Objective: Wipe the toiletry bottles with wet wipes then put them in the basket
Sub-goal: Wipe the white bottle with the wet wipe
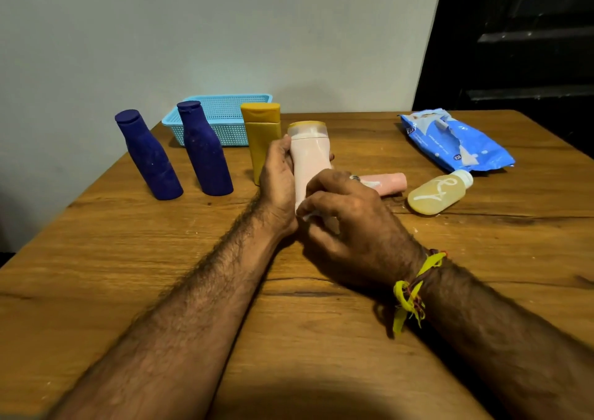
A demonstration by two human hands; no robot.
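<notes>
**Ana:** Wiping time, I think. The left hand (279, 175) has its fingers curled round the pink bottle (309, 159) and holds it up, near the middle of the table (135, 259).

**Ben:** And the other hand?

**Ana:** The right hand (350, 223) is low on the same bottle. Its fingers are bent and pinch a bit of white, the wet wipe (307, 216), against it. Most of the wipe is hidden.

**Ben:** Is anything in the basket (221, 117) yet?

**Ana:** I can't see anything in it. It sits at eleven o'clock from the hands, by the wall. Two blue bottles (148, 159) stand at ten o'clock and a yellow bottle (262, 130) stands just behind the left hand.

**Ben:** What about that side?

**Ana:** At three o'clock a small pink tube (385, 183) lies flat, with a clear bottle (438, 194) on its side next to it. The blue wipes pack (456, 139) is at two o'clock.

**Ben:** So what comes next?

**Ana:** My guess is more rubbing, up to the cap. Then the bottle must go over the standing ones to reach the basket, without knocking them.
</notes>
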